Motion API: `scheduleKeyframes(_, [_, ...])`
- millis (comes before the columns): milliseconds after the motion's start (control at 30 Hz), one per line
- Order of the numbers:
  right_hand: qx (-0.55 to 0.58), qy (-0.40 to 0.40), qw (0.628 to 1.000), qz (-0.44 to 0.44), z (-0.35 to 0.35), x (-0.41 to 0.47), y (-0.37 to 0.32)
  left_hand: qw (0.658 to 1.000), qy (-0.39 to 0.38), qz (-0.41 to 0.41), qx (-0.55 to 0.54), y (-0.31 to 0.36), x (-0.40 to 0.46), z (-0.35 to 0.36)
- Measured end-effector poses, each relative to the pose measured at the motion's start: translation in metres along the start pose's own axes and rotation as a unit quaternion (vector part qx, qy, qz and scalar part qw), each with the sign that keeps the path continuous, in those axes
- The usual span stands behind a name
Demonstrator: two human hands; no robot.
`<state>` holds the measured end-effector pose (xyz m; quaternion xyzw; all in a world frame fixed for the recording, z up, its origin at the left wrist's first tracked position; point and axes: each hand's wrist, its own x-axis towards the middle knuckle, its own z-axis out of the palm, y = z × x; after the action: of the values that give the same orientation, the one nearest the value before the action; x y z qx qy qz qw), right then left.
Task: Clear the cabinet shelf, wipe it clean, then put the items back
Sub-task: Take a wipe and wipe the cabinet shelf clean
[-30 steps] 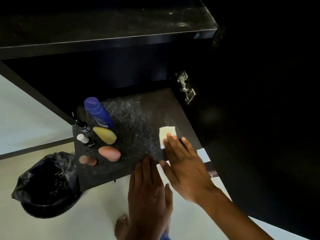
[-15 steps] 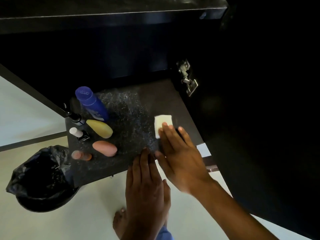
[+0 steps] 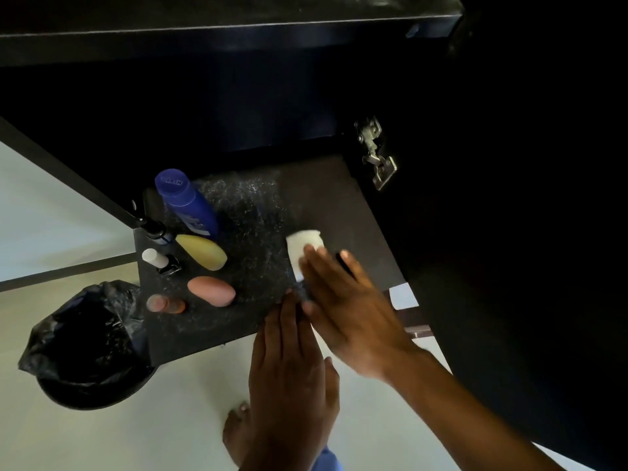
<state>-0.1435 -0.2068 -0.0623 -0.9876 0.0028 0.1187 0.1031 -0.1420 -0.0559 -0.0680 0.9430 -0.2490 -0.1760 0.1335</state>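
The dark cabinet shelf (image 3: 326, 198) is speckled with pale dust across its middle. My right hand (image 3: 343, 300) lies flat with straight fingers on a white folded cloth (image 3: 302, 246) near the shelf's front right. My left hand (image 3: 292, 362) is flat at the shelf's front edge, fingertips touching it, holding nothing. On the shelf's left side stand a blue bottle (image 3: 185, 202), a yellow bottle (image 3: 204, 251), a pink egg-shaped item (image 3: 212, 290), a small white-capped bottle (image 3: 159, 261) and a small orange bottle (image 3: 166, 304).
A black bin with a bag liner (image 3: 88, 348) stands on the pale floor left of the shelf. The open cabinet door with a metal hinge (image 3: 375, 154) is on the right. An upper shelf (image 3: 238, 35) overhangs. My bare foot (image 3: 238, 433) is below.
My right hand and the cloth have slid a little left and farther into the shelf. The left hand stays at the front edge.
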Motion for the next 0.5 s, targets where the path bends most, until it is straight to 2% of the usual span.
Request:
scheduleKeyframes(133, [-0.017,-0.010,0.998,0.066,0.001,-0.023,0.010,1.000,-0.019,-0.008,-0.013,0.000,0.001,-0.002])
scheduleKeyframes(300, [-0.032,0.027,0.993,0.112,-0.018,0.073,0.028,0.999,-0.008,-0.026,-0.031,0.007,-0.004,-0.007])
scheduleKeyframes(400, [0.014,0.025,0.995,0.098,-0.025,0.128,0.024,0.999,0.009,-0.039,-0.033,0.003,-0.011,-0.003])
scheduleKeyframes(500, [0.050,0.027,0.998,0.032,-0.023,0.130,0.008,0.997,0.015,-0.064,-0.042,-0.002,-0.016,0.002])
